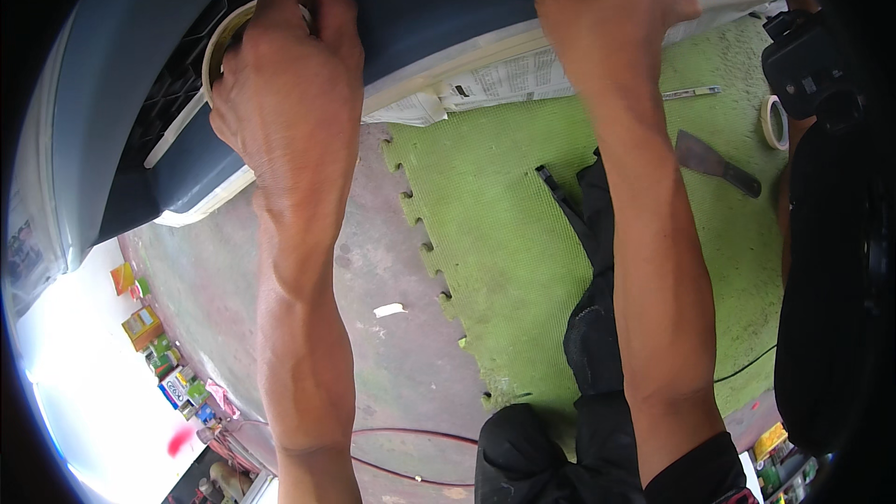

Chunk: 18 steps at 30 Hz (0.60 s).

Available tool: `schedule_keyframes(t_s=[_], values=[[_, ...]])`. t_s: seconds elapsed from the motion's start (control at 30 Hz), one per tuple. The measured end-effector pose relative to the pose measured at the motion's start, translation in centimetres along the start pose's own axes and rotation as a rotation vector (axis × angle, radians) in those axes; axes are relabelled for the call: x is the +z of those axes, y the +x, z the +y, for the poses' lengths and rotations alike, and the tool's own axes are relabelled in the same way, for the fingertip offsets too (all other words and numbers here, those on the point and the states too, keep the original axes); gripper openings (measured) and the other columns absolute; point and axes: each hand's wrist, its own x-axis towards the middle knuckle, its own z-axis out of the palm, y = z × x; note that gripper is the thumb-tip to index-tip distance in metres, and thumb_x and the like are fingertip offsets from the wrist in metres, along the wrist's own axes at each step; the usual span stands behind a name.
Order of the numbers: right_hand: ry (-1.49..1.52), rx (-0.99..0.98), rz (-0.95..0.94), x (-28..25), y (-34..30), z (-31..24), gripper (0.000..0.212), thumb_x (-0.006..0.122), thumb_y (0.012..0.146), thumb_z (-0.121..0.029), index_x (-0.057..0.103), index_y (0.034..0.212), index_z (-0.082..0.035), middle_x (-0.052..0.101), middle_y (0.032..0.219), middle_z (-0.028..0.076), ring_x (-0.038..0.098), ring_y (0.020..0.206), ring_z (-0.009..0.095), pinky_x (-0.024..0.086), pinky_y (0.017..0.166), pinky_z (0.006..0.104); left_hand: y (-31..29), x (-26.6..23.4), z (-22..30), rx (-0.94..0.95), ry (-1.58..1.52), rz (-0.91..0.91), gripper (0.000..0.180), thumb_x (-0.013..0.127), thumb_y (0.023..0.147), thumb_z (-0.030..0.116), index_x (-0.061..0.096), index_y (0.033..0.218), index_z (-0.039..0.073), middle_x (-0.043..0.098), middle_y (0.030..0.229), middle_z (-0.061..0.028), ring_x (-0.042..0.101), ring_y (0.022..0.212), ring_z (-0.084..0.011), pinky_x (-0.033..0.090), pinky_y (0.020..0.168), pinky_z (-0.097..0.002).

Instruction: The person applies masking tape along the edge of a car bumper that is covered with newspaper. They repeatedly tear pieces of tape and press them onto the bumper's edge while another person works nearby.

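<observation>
The left hand (289,84), fingers curled, holds a tape roll (214,51) by the bumper (439,5). The right hand (611,9) bends near it, fingertips hidden; I cannot tell its grip.

The bare left grip (289,79) curled its fingers (338,19); the bare right grip (609,9) reached forward, both forearms (303,336) extended.

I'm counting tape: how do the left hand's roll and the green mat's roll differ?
The left hand grips the held roll; the loose roll lies on the mat. The held roll looks larger and partly covered; the loose roll, smaller and more exposed. Both are pale rings.
</observation>
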Motion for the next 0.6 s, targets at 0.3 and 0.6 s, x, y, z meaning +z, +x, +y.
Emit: schedule_keyframes(t_s=[0.3,0.6], values=[[0.027,-0.086,0.046,0.5,-1.1,-0.7,0.022,0.091,0.081,-0.027,0.084,0.094,-0.011,0.078,0.11,0.003,0.062,0.115,0.035,0.039,0.104,0.0562,0.2,0.2,-0.4,-0.016,0.021,-0.02,0.037,0.069,0.107,0.05,0.08,0.11,0.016,0.079,0.09,-0.0126,0.078,0.094,-0.0385,0.059,0.089,-0.0502],[-0.038,-0.002,0.035,0.0,-1.3,-2.5,0.024,0.091,0.08,-0.028,0.083,0.095,-0.01,0.077,0.113,0.006,0.061,0.119,0.036,0.038,0.106,0.0568,0.2,0.4,-0.7,0.026,0.041,0.003,0.036,0.068,0.107,0.049,0.08,0.112,0.015,0.081,0.095,-0.0163,0.079,0.098,-0.0421,0.059,0.088,-0.0531]])
